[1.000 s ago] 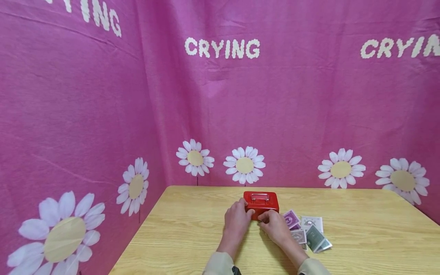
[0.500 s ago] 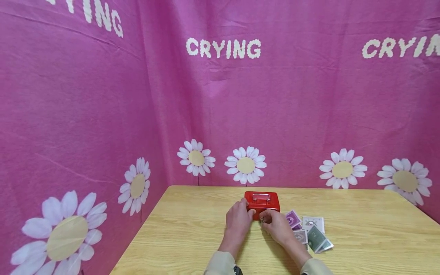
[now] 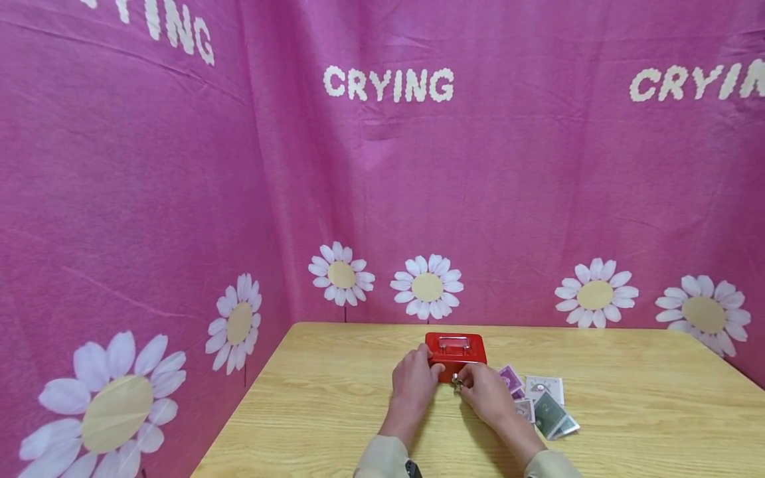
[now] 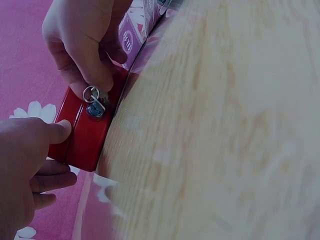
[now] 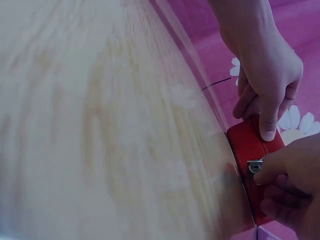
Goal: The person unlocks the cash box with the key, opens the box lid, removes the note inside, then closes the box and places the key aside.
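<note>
A red cash box (image 3: 455, 348) with a folded handle on its lid stands on the table, lid down. My left hand (image 3: 414, 378) grips its left end; the thumb lies on the front, as the left wrist view shows, and the fingers reach round the side. At the front lock, my right hand (image 3: 485, 393) pinches a small metal key (image 3: 457, 383) between thumb and index finger. A key ring (image 4: 91, 94) hangs at the lock beside those fingertips. In the right wrist view the right thumb partly covers the lock (image 5: 255, 165).
Purple, grey and green play banknotes (image 3: 548, 411) lie loosely overlapped to the right of the box, partly behind the right hand. The wooden table (image 3: 317, 398) ends at a pink curtain (image 3: 382, 186) printed with daisies.
The right-hand fingers have shifted and turned slightly at the lock, and the keys show more plainly beside them. The left hand and the box keep their places.
</note>
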`<action>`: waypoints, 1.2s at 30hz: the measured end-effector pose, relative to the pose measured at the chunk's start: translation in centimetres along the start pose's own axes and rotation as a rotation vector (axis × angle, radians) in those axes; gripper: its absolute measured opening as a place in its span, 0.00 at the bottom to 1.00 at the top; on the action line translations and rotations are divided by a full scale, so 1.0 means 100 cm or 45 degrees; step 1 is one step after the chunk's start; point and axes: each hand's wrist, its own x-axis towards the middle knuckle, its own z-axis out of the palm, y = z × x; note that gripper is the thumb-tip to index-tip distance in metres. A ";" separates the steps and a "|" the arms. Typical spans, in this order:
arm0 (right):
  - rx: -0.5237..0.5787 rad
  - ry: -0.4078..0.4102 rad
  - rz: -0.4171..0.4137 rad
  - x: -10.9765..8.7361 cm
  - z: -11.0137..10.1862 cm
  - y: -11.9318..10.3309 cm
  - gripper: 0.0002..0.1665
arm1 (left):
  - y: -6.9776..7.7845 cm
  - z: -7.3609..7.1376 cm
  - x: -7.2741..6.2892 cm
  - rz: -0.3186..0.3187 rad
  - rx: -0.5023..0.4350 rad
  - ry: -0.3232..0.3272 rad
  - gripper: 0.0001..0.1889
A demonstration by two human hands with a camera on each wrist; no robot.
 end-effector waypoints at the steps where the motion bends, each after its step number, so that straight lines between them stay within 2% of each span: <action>1: -0.006 -0.006 -0.007 0.000 -0.001 0.000 0.09 | 0.000 0.000 0.000 0.001 -0.001 0.003 0.13; 7: -0.012 -0.068 0.003 0.001 -0.005 0.001 0.08 | -0.001 0.000 0.001 0.010 0.005 0.017 0.14; 13: -0.095 -0.154 0.015 -0.001 -0.007 0.004 0.05 | -0.001 -0.001 0.001 -0.012 -0.006 -0.008 0.14; 17: -0.103 -0.139 0.000 -0.001 -0.006 0.005 0.05 | -0.001 -0.001 0.001 -0.040 -0.015 -0.040 0.14; 23: 0.030 -0.139 0.069 0.000 -0.003 0.003 0.10 | -0.001 -0.001 0.001 -0.054 -0.014 -0.053 0.14; 28: 0.173 -0.105 0.103 -0.002 -0.001 0.003 0.08 | -0.001 -0.001 0.000 -0.031 -0.014 -0.033 0.14; 36: 0.228 -0.041 0.148 -0.002 0.004 0.004 0.09 | -0.002 0.000 0.001 -0.032 -0.021 -0.038 0.14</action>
